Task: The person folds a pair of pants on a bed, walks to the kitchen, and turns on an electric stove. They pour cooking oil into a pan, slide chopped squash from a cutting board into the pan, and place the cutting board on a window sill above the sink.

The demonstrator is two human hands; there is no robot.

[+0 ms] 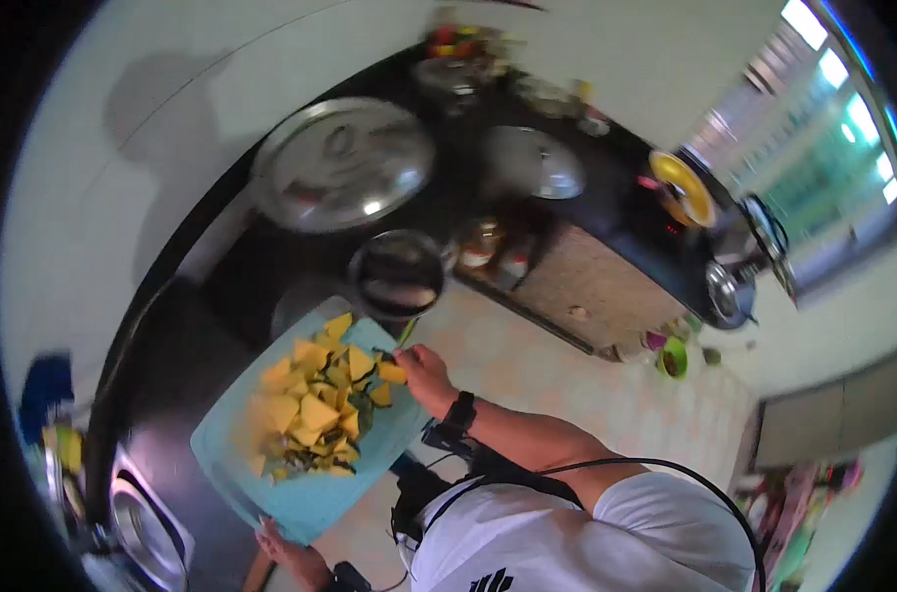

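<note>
A light blue cutting board [217, 424] lies at an angle in front of me, heaped with pumpkin chunks [320, 409], yellow with dark green skin. My right hand [429, 383] grips the board's right edge, its fingers close to a few chunks at the rim. Down at the near left corner, my left hand [293, 558] holds the board's edge, thumb on top. Just past the board's far end stands a round dark pot [399, 274] with elongated pieces in it that I cannot make out.
A large metal lid [345, 163] and a smaller lid [542, 163] sit on the black counter [606, 183]. A yellow bowl [700, 192] stands further right. Bottles [483, 242] are below the counter, a green container [672, 357] near the floor. At lower left is a sink [143, 523].
</note>
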